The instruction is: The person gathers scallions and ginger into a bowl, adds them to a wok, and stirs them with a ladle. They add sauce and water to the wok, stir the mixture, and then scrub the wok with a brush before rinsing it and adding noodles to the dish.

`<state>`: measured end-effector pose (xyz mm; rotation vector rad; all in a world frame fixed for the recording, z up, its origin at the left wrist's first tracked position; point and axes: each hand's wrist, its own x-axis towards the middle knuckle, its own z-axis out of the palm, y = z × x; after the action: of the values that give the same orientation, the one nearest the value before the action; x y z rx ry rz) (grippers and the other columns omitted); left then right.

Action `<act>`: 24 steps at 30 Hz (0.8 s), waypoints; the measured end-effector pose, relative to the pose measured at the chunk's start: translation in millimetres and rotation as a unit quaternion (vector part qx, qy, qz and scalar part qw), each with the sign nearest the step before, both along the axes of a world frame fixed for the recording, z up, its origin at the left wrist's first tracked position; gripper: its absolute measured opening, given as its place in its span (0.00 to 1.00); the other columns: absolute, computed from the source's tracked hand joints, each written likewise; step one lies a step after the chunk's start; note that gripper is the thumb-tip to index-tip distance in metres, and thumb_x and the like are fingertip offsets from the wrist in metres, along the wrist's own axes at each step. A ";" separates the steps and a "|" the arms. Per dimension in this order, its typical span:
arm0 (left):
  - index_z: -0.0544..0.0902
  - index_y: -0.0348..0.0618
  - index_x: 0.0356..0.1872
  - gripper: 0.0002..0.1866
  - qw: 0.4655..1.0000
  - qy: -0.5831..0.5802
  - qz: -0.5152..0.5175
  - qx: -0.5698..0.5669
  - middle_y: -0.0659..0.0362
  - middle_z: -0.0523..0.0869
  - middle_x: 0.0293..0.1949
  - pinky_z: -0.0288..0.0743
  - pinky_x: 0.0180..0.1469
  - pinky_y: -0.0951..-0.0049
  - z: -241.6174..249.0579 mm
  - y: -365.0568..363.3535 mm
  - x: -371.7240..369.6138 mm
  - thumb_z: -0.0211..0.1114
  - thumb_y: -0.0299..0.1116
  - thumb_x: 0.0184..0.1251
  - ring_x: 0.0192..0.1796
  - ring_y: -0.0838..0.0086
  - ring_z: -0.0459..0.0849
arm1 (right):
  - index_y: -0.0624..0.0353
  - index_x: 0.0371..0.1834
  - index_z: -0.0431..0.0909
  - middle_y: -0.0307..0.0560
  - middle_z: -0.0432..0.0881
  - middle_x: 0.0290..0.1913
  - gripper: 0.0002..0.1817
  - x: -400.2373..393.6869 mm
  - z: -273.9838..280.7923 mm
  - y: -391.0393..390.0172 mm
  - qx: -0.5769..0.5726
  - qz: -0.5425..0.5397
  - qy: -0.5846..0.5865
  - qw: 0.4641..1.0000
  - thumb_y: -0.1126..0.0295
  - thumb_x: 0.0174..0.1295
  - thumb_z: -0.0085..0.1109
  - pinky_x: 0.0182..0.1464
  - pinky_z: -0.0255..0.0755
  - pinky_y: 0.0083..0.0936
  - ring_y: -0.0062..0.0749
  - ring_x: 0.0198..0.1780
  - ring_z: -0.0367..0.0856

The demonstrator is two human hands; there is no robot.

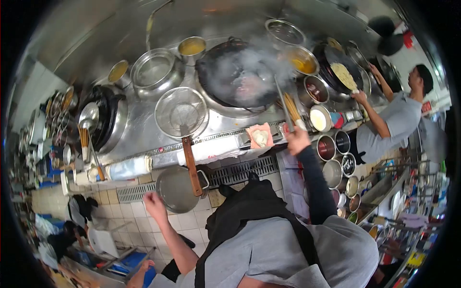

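Observation:
My right hand (pixel 298 140) is closed on the handle of a long metal utensil (pixel 282 102), whose far end reaches into steam over a large black wok (pixel 216 72). Something pinkish lies in the wok, blurred by the steam. My left hand (pixel 154 204) is held low at the left, its fingers curled, beside a round grey pan (pixel 175 192); whether it holds anything is too small to tell. Between my hands, a round mesh strainer (pixel 181 113) rests on the counter, its wooden handle (pixel 191 165) sticking out over the edge.
Pots of yellow liquid (pixel 191 46) stand behind the strainer. Bamboo sticks (pixel 292 106) and a pink cloth (pixel 259 136) lie near my right hand. Seasoning containers (pixel 326 148) line the right side. A co-worker (pixel 396 115) handles another wok there. Another wok (pixel 103 115) sits left.

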<state>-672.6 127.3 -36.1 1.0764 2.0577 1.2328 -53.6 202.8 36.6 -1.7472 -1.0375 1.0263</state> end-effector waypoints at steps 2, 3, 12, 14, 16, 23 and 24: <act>0.78 0.33 0.50 0.09 0.992 0.057 -0.116 -0.004 0.54 0.84 0.41 0.79 0.39 0.71 45.1 65.4 54.2 0.60 0.29 0.78 0.38 0.74 0.83 | 0.58 0.48 0.76 0.34 0.70 0.24 0.06 -16.3 -31.2 -24.0 0.070 -0.048 -0.070 0.994 0.73 0.72 0.59 0.14 0.57 0.24 0.18 0.16 0.65; 0.78 0.33 0.51 0.10 0.984 0.051 -0.168 0.014 0.52 0.85 0.42 0.80 0.41 0.69 49.8 96.1 79.7 0.60 0.29 0.78 0.39 0.71 0.84 | 0.58 0.49 0.75 0.35 0.71 0.23 0.06 -26.3 -17.9 -37.6 0.076 -0.075 0.016 0.994 0.74 0.72 0.59 0.13 0.57 0.24 0.18 0.15 0.66; 0.79 0.32 0.54 0.13 0.834 0.206 -0.489 0.154 0.43 0.85 0.48 0.76 0.59 0.52 68.7 198.2 377.0 0.62 0.26 0.73 0.51 0.45 0.83 | 0.61 0.55 0.73 0.39 0.73 0.28 0.11 23.2 49.3 -234.9 0.013 -0.213 0.367 0.905 0.73 0.73 0.57 0.16 0.58 0.21 0.17 0.18 0.67; 0.80 0.32 0.55 0.13 0.810 0.231 -0.489 0.228 0.43 0.85 0.50 0.74 0.61 0.51 50.2 212.6 424.2 0.59 0.26 0.74 0.54 0.44 0.82 | 0.60 0.52 0.72 0.37 0.71 0.26 0.09 33.1 53.7 -265.1 -0.002 -0.276 0.338 0.900 0.72 0.73 0.57 0.14 0.57 0.22 0.18 0.16 0.64; 0.80 0.32 0.57 0.14 0.803 0.237 -0.498 0.228 0.42 0.85 0.52 0.73 0.62 0.51 29.7 218.2 458.0 0.57 0.26 0.75 0.57 0.44 0.82 | 0.60 0.50 0.72 0.37 0.71 0.26 0.08 44.3 56.2 -290.0 -0.014 -0.339 0.296 0.893 0.72 0.73 0.57 0.13 0.56 0.22 0.18 0.15 0.63; 0.79 0.43 0.46 0.06 0.828 0.312 -0.454 0.108 0.44 0.90 0.39 0.78 0.47 0.46 -14.5 233.7 499.9 0.57 0.27 0.72 0.43 0.42 0.87 | 0.61 0.43 0.71 0.37 0.71 0.22 0.08 116.4 19.2 -328.3 -0.036 -0.400 0.193 0.895 0.70 0.70 0.59 0.12 0.60 0.26 0.22 0.14 0.67; 0.79 0.43 0.46 0.06 0.825 0.311 -0.462 0.100 0.44 0.90 0.38 0.77 0.47 0.46 -10.8 233.6 501.5 0.57 0.28 0.72 0.43 0.42 0.87 | 0.62 0.42 0.71 0.38 0.71 0.21 0.09 125.6 15.8 -326.9 -0.050 -0.401 0.185 0.896 0.70 0.69 0.60 0.12 0.61 0.26 0.23 0.14 0.68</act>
<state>-171.1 360.9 -47.0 2.4286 1.3697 0.6038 72.1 -124.1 52.4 -1.7182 0.0171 0.8135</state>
